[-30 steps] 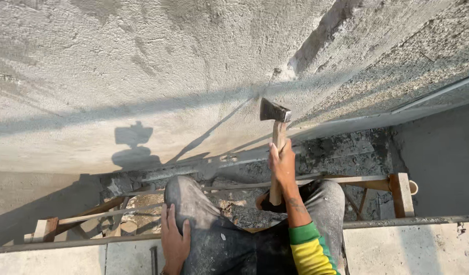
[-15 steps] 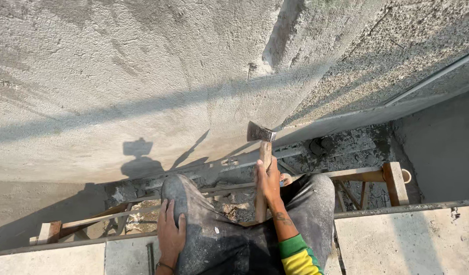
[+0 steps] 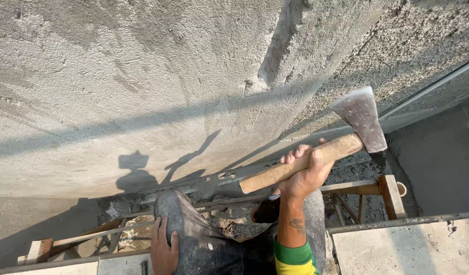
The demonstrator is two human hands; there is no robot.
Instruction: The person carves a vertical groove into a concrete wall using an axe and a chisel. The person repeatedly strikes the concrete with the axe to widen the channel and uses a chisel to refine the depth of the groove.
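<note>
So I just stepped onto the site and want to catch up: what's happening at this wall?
A person sits facing a rough plastered wall. The right hand grips the wooden handle of a hatchet, raised with its blade near the wall. The left hand rests on the left knee. A vertical groove is cut into the plaster above. Rubble and wooden framing lie below the legs.

Grey, dust-caked trousers [image 3: 204, 239] cover both knees. The right arm shows a green sleeve cuff with a yellow band [image 3: 294, 257], and there's a small dark tattoo [image 3: 297, 224] on that forearm.
</note>
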